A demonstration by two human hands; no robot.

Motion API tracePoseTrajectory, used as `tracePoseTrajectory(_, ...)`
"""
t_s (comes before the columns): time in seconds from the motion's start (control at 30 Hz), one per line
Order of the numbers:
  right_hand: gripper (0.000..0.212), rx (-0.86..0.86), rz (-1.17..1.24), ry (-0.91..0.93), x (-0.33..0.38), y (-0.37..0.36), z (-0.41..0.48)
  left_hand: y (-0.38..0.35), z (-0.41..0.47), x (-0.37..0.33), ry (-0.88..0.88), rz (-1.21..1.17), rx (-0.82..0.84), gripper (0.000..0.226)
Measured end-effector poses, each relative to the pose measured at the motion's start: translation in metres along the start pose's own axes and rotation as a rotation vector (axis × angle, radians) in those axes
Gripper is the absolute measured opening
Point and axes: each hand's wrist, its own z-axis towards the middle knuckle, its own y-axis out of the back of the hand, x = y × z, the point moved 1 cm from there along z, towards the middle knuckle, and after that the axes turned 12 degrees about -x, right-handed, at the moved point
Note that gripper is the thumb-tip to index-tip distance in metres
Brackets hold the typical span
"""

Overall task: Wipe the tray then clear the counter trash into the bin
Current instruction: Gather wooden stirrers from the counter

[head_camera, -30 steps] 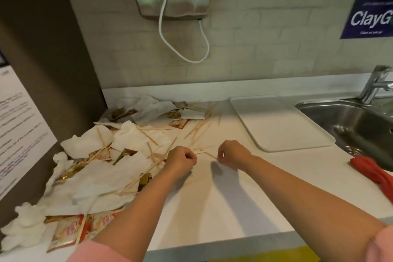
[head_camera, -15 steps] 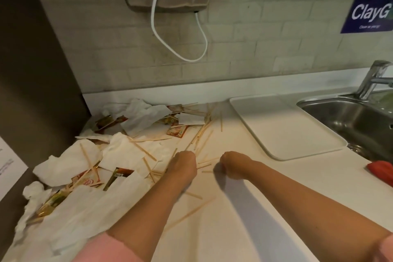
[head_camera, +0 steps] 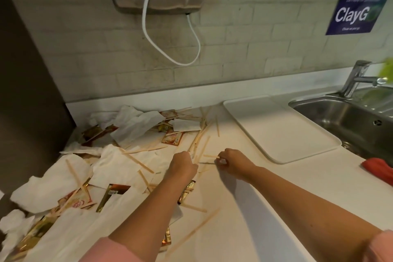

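**Both hands pinching at wooden stirrers on the counter**

The left hand [head_camera: 183, 166] is curled into a loose fist, knuckles up, with thin pale wooden stirrer sticks [head_camera: 200, 140] running out from under its fingers; it appears to grip a few of them, though the fingertips are hidden. The right hand [head_camera: 232, 160] sits just beside it, its fingers [head_camera: 221, 160] drawn narrowly together, pinching the end of a single stick lying flat on the white countertop [head_camera: 265, 187].

Crumpled white paper napkins [head_camera: 131, 123], red and gold sachet wrappers [head_camera: 172, 138] and more loose sticks litter the counter to the left of the hands and back toward the wall. The rectangular white plastic tray [head_camera: 282, 134] lies flat and bare to the right of the hands, beside the stainless steel sink [head_camera: 348, 117]. A red cloth [head_camera: 380, 169] rests on the counter at the sink's near edge.
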Motion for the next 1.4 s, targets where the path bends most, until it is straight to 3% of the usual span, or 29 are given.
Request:
tracePoseTrajectory(0.1, 0.028, -0.067, -0.055, 0.014, 0.000, -0.002, 0.001, -0.001, 0.004, -0.002, 0.002, 0.092, -0.049, 0.022)
tracePoseTrajectory(0.2, 0.030, 0.002, -0.119, 0.006, 0.000, -0.003, 0.001, -0.002, 0.008, -0.002, -0.007, 0.150, -0.056, 0.023)
tracePoseTrajectory(0.43, 0.034, 0.112, -0.212, -0.048, 0.002, 0.006, -0.006, -0.004, 0.007, -0.001, -0.132, 0.234, 0.107, 0.029)
tracePoseTrajectory(0.57, 0.009, 0.084, 0.000, -0.149, -0.001, 0.017, -0.003, 0.004, 0.013, -0.003, -0.109, 0.142, 0.060, 0.028)
tracePoseTrajectory(0.7, 0.009, -0.008, 0.232, -0.244, -0.008, 0.024, 0.003, 0.012, 0.023, -0.012, -0.143, -0.058, -0.027, 0.024)
tracePoseTrajectory(0.83, 0.016, 0.014, 0.359, -0.363, -0.014, 0.028, 0.016, 0.011, 0.034, -0.020, -0.131, -0.178, -0.009, 0.029)
tracePoseTrajectory(0.93, 0.028, 0.023, 0.367, -0.421, -0.021, 0.027, 0.030, 0.007, 0.045, -0.023, -0.108, -0.104, 0.015, 0.042)
tracePoseTrajectory(1.1, 0.016, 0.011, 0.290, -0.430, -0.029, 0.022, 0.060, -0.002, 0.066, -0.033, -0.037, -0.013, -0.047, 0.031)
tracePoseTrajectory(1.4, 0.035, -0.011, 0.260, -0.393, -0.041, 0.000, 0.112, -0.035, 0.098, -0.055, 0.019, 0.078, -0.115, 0.040)
